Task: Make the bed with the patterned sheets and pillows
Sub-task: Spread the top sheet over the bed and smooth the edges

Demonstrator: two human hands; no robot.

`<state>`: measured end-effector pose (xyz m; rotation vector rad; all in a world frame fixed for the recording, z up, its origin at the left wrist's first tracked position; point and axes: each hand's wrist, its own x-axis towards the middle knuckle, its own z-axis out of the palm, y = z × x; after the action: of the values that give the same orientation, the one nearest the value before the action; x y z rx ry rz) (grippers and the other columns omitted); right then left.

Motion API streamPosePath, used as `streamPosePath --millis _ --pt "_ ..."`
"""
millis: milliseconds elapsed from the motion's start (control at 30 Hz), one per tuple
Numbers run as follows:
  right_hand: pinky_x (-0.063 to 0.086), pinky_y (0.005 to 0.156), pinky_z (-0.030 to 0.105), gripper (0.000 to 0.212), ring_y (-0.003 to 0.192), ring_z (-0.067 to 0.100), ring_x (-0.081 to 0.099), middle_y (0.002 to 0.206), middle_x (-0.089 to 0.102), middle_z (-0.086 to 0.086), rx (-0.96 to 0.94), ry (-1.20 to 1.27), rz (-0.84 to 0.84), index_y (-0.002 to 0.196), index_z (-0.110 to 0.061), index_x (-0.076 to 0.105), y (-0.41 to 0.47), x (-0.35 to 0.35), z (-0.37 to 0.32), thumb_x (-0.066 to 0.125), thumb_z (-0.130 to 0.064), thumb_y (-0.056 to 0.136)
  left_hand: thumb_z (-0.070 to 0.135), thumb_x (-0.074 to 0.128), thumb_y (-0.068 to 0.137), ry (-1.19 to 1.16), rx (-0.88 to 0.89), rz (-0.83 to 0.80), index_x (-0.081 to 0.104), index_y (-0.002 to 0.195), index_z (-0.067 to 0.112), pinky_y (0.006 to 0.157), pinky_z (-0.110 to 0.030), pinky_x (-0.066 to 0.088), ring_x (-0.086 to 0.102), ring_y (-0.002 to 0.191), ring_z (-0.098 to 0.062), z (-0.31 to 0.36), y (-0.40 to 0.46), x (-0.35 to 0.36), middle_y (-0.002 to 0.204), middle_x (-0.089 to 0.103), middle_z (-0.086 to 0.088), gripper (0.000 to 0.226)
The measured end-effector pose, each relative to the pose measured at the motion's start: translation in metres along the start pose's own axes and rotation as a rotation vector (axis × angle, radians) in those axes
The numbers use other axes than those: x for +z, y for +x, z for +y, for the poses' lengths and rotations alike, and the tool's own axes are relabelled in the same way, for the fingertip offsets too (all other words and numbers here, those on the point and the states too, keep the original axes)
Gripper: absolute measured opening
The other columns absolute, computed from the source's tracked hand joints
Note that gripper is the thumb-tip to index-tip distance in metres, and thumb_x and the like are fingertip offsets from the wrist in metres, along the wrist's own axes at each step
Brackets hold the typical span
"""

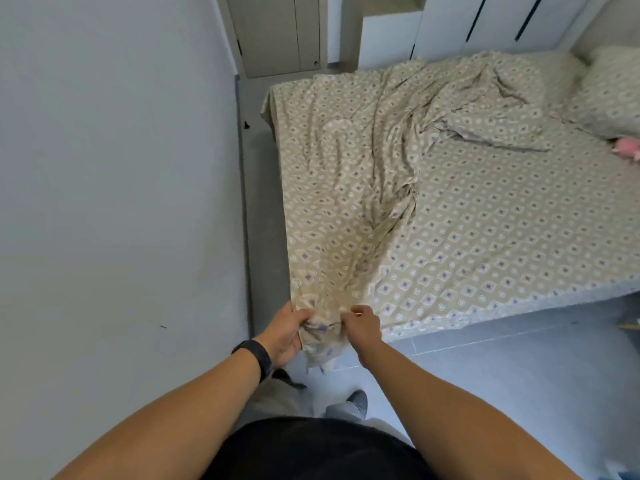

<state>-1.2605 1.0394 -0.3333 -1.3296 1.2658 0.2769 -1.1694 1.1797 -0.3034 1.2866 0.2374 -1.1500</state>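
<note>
Hands [285,332] [362,325] pinch bunched sheet [323,327], fingers curled.

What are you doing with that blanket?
A person stands at the bed's corner. Both hands, left and right, grip the end of the top sheet and hold it off the bed. It lies rumpled along the wall side. A pillow sits at the far end beside something pink.

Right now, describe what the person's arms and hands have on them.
Both forearms are bare, no sleeves reaching them. The left hand has a black band, like a watch or fitness tracker, on its wrist. The right hand wears nothing visible: no glove, ring or band.
</note>
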Motion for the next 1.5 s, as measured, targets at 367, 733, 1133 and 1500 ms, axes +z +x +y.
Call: streamPosePath --millis 367,733,1133,1500 --pt "0.058 0.076 0.039 0.024 0.104 0.03 0.069 0.112 0.074 0.017 0.152 0.671 -0.29 0.119 -0.005 0.064 -0.014 0.004 -0.01 0.057 -0.019 0.102 0.026 0.065 0.099 -0.115 0.102 0.118 0.052 0.135 0.011 0.079 -0.044 0.06 0.071 0.1 -0.028 0.005 -0.043 -0.011 0.119 0.071 -0.01 0.041" --pt "0.051 0.063 0.023 0.027 0.069 0.013 0.065 0.081 0.071 0.006 0.053 0.406 -0.295 0.119 0.002 0.062 -0.083 -0.017 0.044 0.056 -0.021 0.105 0.026 0.073 0.092 -0.126 -0.203 -0.074 0.066 0.106 0.014 0.084 -0.03 0.057 0.057 0.075 -0.016 -0.065 -0.069 0.026 0.083 0.062 -0.004 0.02" --pt "0.041 0.057 0.023 0.012 0.059 0.011 0.047 0.066 0.053 -0.001 0.206 0.245 -0.281 0.089 -0.017 0.062 -0.033 -0.055 -0.001 0.066 -0.028 0.09 0.0 0.044 0.096 -0.176 -0.022 -0.081 0.05 0.121 0.013 0.052 -0.024 0.037 0.038 0.056 -0.013 -0.072 -0.097 0.073 0.067 0.04 -0.003 0.03" --pt "0.041 0.058 0.024 0.016 0.065 0.012 0.049 0.093 0.07 -0.001 0.128 0.18 -0.174 0.105 -0.012 0.063 0.044 -0.162 -0.042 0.059 -0.026 0.099 -0.001 0.041 0.096 -0.313 0.138 0.188 0.053 0.107 0.016 0.049 -0.023 0.025 0.028 0.051 -0.011 -0.093 -0.125 0.097 0.063 0.031 0.001 0.024"
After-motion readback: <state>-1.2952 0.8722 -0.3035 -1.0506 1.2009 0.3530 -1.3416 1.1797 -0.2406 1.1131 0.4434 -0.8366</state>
